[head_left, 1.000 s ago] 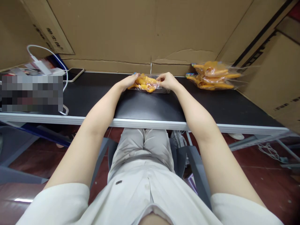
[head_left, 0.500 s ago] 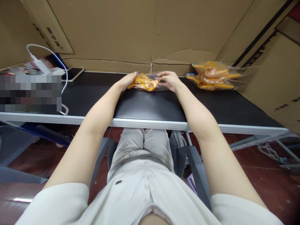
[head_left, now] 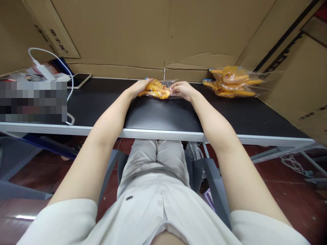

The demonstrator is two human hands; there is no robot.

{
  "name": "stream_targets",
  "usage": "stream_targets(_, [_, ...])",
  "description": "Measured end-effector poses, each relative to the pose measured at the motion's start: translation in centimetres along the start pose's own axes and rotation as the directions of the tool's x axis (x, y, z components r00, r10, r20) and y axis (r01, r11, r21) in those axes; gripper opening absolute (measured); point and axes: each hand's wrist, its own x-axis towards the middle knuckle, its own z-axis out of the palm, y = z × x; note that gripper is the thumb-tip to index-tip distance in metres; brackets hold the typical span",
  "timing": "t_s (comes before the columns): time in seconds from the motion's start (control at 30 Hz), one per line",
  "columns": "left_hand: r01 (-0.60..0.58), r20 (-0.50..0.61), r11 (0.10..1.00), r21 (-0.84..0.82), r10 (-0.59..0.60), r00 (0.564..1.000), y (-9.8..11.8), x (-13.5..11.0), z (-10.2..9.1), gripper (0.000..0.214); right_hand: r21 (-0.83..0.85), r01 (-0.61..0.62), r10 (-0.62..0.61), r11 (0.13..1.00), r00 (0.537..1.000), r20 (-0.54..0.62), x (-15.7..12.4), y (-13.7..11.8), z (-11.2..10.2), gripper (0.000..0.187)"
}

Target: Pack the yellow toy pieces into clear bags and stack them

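A clear plastic bag [head_left: 158,91] with orange-yellow plastic pieces inside lies on the black tabletop in front of me; I cannot make out what the pieces are. My left hand [head_left: 139,88] grips the bag's left end, its thumb near a small blue patch at the top. At the other end, my right hand [head_left: 182,90] has its fingers closed on the loose clear film. The pieces bulge between both hands, and part of the bag is hidden under my left palm.
Similar filled bags [head_left: 233,82] are stacked at the back right. On the left lie a phone [head_left: 81,81] and a white charger [head_left: 46,72] with a looping cable. Cardboard panels [head_left: 122,34] wall the back and sides of the table [head_left: 163,117].
My right hand has dipped slightly, and its fingers have drawn together on the film beside the orange pieces. My left hand has stayed almost still.
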Motion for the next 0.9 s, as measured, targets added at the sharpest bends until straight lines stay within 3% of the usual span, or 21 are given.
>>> stream_targets(0.2, [-0.064,-0.048,0.968,0.241,0.078,0.996,-1.6,1.3,-0.4,0.054,-0.122,-0.001,0.000,0.993,1.000,-0.011,0.1,-0.9,-0.4,0.021])
stream_targets(0.43, [-0.082,-0.042,0.964,0.251,0.095,0.995,-1.6,1.4,-0.4,0.054,-0.190,0.027,0.011,0.981,0.981,0.195,-0.2,-1.5,-1.5,0.034])
stream_targets(0.57, [-0.068,-0.095,0.956,0.285,0.099,0.991,-0.4,0.6,-0.4,0.051,-0.448,0.107,-0.098,0.888,0.994,0.044,0.6,-0.8,-1.9,0.016])
stream_targets(0.67, [-0.066,-0.152,0.956,0.287,0.113,0.982,0.4,0.1,-0.5,0.051,-0.690,0.109,-0.217,0.716,0.974,-0.070,1.2,-0.3,-2.6,0.005])
stream_targets(0.77, [-0.092,-0.141,0.939,0.333,0.146,0.979,0.5,0.0,-0.3,0.049,-0.829,0.070,-0.311,0.555,0.942,-0.128,1.5,0.2,-3.2,0.018])
stream_targets(0.9, [-0.115,-0.106,0.898,0.424,0.175,0.979,-0.2,0.4,0.0,0.042,-0.852,0.000,-0.362,0.524,0.905,-0.223,1.9,0.6,-3.9,0.034])
